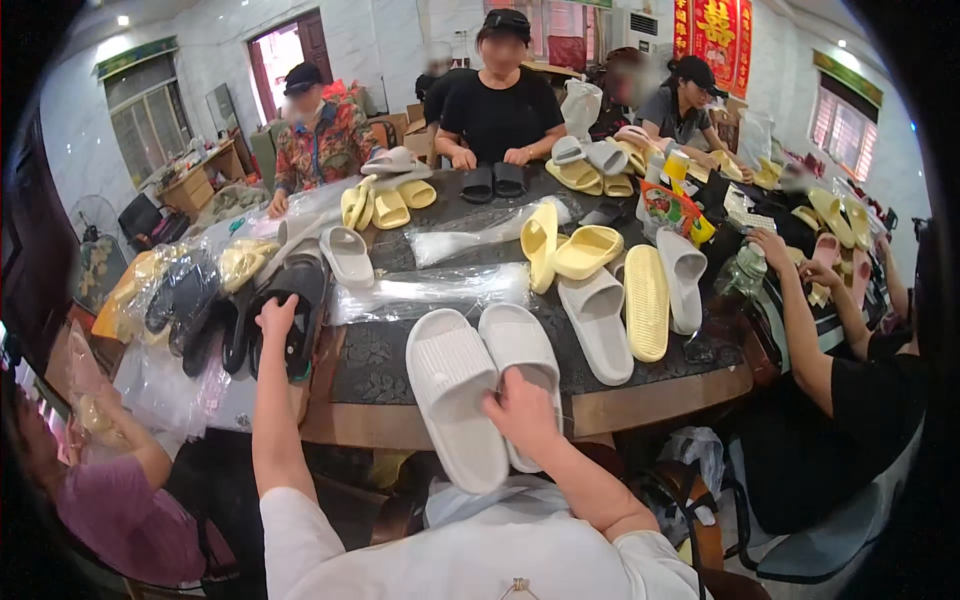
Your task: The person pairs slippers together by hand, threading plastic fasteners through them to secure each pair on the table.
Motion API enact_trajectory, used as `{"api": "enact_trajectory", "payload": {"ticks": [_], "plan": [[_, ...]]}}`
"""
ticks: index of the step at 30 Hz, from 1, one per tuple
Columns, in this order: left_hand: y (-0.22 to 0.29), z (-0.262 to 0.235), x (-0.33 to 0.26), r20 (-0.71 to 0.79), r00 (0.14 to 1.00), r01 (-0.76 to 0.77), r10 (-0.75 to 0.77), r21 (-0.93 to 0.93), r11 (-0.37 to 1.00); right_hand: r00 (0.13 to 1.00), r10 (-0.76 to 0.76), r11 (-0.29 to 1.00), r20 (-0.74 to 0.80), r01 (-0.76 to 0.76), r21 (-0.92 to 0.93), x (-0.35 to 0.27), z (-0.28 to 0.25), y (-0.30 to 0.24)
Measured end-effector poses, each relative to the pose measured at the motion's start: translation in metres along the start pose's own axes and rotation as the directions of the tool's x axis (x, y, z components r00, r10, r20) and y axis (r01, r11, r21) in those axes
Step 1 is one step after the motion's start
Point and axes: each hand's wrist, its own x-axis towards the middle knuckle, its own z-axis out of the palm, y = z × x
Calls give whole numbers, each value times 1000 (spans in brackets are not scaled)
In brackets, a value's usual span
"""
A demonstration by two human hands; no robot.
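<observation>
A pair of light grey slide slippers [452, 385] is tilted over the table's front edge, side by side with soles down. My right hand [527, 412] is closed on the right slipper of the pair, its fingers reaching in under the ribbed strap. Out to the left, my left hand [278, 318] is closed on a black slipper [305, 285] among other dark ones; its fingertips are partly hidden. Just beyond that hand lies a single grey slipper [346, 257].
Clear plastic bags [440, 292] lie stacked mid-table. Yellow slippers [647, 303] and grey slippers [597, 325] sit to the right, near a clear bottle [740, 270]. Bagged slippers [180, 295] crowd the left. Several people sit or stand around, one opposite handling black slippers [494, 180].
</observation>
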Motion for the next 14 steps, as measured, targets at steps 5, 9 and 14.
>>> {"api": "enact_trajectory", "payload": {"ticks": [5, 9, 14], "plan": [[50, -33, -72, -37, 997, -66, 62, -115, 991, 975, -6, 999, -222, 17, 48, -9, -58, -6], [84, -52, -131, 1, 949, -296, 316, -342, 892, 900, 7, 986, -436, 67, 155, 24, -100, 6], [140, -58, -207, 200, 870, -282, 450, -547, 788, 848, 164, 951, -504, -271, -146, 92, -159, 49]]}}
